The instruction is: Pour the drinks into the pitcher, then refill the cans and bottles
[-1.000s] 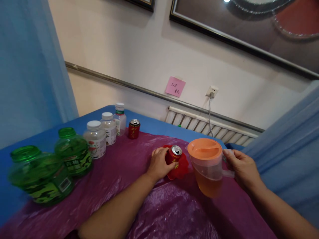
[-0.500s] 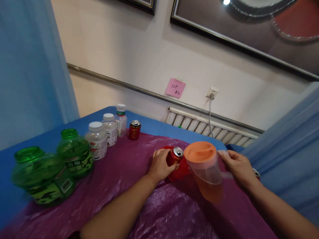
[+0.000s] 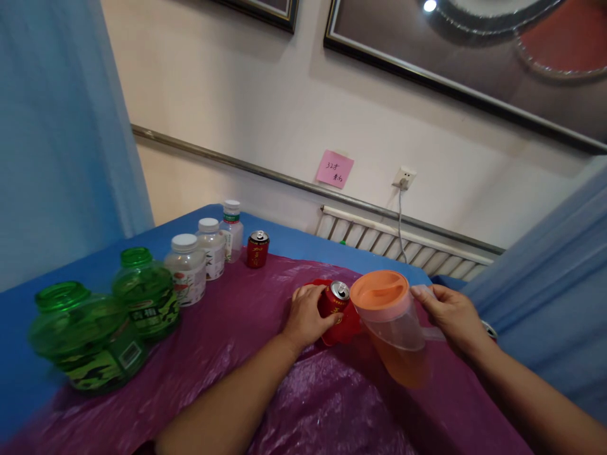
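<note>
My left hand (image 3: 306, 314) is wrapped around a red drink can (image 3: 334, 302) with an opened silver top, which stands on a red holder (image 3: 345, 327) on the purple plastic sheet (image 3: 246, 354). My right hand (image 3: 449, 311) grips the handle of a clear plastic pitcher (image 3: 393, 325) with an orange lid, holding amber liquid in its lower part. The pitcher is tilted to the left, its lid edge right beside the can's top.
Along the left stand two green bottles (image 3: 88, 338) (image 3: 147, 297), three white-capped clear bottles (image 3: 187, 268) and a second red can (image 3: 257, 248). A blue cloth (image 3: 303, 243) covers the table beyond the sheet. Radiator (image 3: 403, 243), wall socket (image 3: 404, 175) and pink note (image 3: 334, 169) are behind; blue curtains hang at both sides.
The pitcher has tipped to the left toward the can and come closer to it. My left hand has stayed on the can.
</note>
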`<action>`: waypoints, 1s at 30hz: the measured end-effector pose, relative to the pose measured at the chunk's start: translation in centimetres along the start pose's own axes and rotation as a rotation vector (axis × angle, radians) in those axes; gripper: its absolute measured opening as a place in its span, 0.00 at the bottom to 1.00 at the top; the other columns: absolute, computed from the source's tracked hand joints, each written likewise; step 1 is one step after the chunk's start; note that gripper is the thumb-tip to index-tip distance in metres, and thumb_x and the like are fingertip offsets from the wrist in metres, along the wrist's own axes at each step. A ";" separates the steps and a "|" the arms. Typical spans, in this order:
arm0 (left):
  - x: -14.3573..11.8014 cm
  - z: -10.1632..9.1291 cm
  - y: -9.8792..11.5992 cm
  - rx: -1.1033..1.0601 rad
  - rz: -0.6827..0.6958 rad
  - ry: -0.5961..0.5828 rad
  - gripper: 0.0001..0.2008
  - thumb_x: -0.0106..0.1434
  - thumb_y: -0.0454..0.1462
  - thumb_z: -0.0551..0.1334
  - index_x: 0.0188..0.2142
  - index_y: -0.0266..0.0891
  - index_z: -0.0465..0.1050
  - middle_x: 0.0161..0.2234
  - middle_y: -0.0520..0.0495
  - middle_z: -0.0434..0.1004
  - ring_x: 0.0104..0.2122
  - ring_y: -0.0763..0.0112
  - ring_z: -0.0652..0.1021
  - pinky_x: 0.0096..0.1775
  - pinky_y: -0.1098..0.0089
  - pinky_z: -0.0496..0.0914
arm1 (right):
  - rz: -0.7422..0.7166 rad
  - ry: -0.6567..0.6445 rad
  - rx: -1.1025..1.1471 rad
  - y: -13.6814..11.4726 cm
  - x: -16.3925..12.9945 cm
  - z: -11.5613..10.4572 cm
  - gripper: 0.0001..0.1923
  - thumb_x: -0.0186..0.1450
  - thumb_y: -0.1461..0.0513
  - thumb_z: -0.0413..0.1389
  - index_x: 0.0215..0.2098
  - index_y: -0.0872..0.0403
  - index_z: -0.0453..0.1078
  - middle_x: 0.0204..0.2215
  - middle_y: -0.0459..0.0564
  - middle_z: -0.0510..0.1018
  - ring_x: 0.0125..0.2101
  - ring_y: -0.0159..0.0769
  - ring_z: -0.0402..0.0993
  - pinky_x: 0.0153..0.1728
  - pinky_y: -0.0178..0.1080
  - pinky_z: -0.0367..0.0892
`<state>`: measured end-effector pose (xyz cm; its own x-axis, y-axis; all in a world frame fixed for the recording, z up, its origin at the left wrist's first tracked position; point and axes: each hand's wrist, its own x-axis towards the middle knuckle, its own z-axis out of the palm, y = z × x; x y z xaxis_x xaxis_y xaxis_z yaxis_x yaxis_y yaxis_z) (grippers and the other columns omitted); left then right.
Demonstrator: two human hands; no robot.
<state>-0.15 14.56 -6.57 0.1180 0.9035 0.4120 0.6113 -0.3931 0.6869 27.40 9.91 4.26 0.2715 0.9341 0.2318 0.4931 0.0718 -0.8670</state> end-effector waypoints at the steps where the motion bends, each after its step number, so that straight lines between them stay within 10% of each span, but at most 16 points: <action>1: 0.0 0.0 0.0 0.000 0.002 -0.001 0.29 0.50 0.42 0.75 0.52 0.42 0.74 0.50 0.42 0.79 0.52 0.50 0.74 0.58 0.52 0.64 | 0.000 -0.002 -0.003 -0.1 0.0 0.0 0.32 0.50 0.35 0.65 0.17 0.52 0.62 0.16 0.40 0.59 0.20 0.28 0.52 0.20 0.33 0.50; 30: -0.2 -0.1 0.3 -0.017 -0.006 -0.004 0.30 0.49 0.42 0.77 0.51 0.43 0.74 0.51 0.42 0.79 0.53 0.51 0.75 0.58 0.52 0.64 | -0.003 -0.035 -0.060 -0.3 0.3 -0.1 0.29 0.52 0.38 0.66 0.20 0.53 0.67 0.17 0.40 0.59 0.20 0.28 0.52 0.19 0.34 0.49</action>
<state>-0.11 14.27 -6.39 0.1178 0.9064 0.4056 0.5985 -0.3907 0.6994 27.45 10.12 4.67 0.2412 0.9458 0.2175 0.5425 0.0545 -0.8383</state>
